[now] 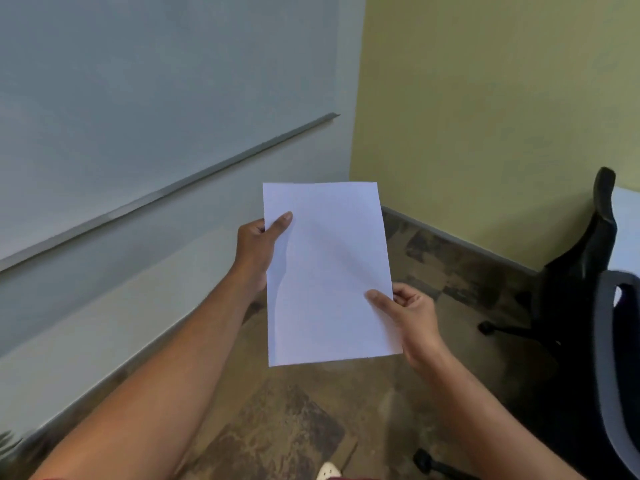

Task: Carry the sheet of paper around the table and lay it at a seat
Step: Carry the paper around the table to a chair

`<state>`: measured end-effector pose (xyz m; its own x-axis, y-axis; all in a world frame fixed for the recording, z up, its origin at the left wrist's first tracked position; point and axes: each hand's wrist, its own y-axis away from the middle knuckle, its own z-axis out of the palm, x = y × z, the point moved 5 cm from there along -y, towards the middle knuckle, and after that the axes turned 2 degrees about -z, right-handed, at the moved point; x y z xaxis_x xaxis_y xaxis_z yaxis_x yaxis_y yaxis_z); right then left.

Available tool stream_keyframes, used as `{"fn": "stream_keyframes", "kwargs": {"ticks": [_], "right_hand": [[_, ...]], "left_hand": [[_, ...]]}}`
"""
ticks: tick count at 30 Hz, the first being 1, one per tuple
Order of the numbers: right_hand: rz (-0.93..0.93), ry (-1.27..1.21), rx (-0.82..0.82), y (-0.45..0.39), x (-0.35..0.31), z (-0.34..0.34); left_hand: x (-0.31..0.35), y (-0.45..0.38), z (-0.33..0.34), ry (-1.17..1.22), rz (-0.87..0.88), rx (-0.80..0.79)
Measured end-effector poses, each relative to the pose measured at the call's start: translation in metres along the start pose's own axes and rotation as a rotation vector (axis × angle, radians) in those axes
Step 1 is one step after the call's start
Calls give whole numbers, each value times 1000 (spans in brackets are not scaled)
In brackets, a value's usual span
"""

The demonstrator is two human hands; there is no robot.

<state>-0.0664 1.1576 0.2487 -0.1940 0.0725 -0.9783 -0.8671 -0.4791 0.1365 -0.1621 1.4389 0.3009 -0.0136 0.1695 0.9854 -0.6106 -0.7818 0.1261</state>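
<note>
A blank white sheet of paper [329, 271] is held upright-facing in front of me, above the floor. My left hand [256, 247] grips its left edge near the top, thumb on the front face. My right hand [408, 313] pinches its right edge lower down, thumb on the front. The sheet bows slightly with a soft crease down its left side. A sliver of the white table [627, 230] shows at the far right edge, behind the chairs.
A whiteboard with a metal tray rail [194, 178] covers the wall on the left. A yellow-green wall [485, 116] stands ahead. Two black office chairs [585, 271] on castors stand at the right. Patterned brown carpet [287, 427] lies underfoot; my shoe tip [327, 471] shows at the bottom.
</note>
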Motion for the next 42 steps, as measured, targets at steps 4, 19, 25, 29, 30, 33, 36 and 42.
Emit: {"fn": "stream_keyframes", "kwargs": {"ticks": [4,19,25,29,30,33,36,42], "right_hand": [[-6,-17,59,-66,-21,-9],[-14,-80,497,-239,-56,-117],[-30,-50,712,-305,-81,-156],[-53,-61,840,-349,-89,-186],[-43,-65,876,-359,-90,-196],[-48,-82,941,-377,-95,-223],[-64,-92,998,-400,-100,-259],[-95,-163,1087,-449,-110,-344]], "left_hand": [[17,-68,51,0,-10,-51],[-8,-275,329,-71,-83,-533],[-9,-344,451,-57,-119,-719],[-13,-378,540,-92,-133,-856],[-14,-383,562,-108,-146,-894],[-25,-393,615,-131,-142,-973],[-34,-401,677,-152,-139,-1033],[-51,-404,803,-200,-137,-1130]]}}
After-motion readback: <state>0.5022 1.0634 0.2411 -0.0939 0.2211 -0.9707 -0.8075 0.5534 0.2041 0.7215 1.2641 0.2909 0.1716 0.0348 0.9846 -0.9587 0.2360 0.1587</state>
